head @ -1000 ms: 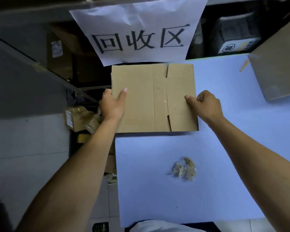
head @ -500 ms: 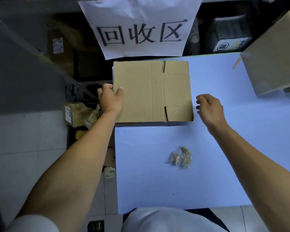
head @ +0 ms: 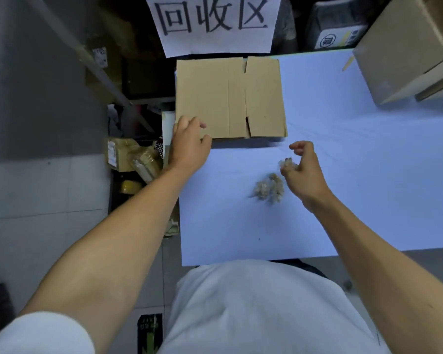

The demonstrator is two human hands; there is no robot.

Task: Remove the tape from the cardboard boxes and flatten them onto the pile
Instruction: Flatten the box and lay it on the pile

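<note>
Head view: 2 bare hands over a blue table, a flattened box lying at its far left corner.

From where I stand, the left hand (head: 188,144) hovers at the near left corner of the flattened cardboard box (head: 229,98), fingers loosely spread and holding nothing; I cannot tell whether the fingertips touch the card. The right hand (head: 303,169) is lower and to the right, fingers curled, with a small wad of crumpled tape (head: 287,163) at its fingertips. Just beside it on the blue table (head: 356,162) lies a bigger clump of tape scraps (head: 269,187). The flattened box lies flat beneath a white paper sign (head: 215,24) with 3 black characters. At the table's far right corner stands an unflattened cardboard box (head: 404,47), well apart from both hands. Left of the table, on the floor, sit tape-wrapped parcels (head: 131,157).
</note>
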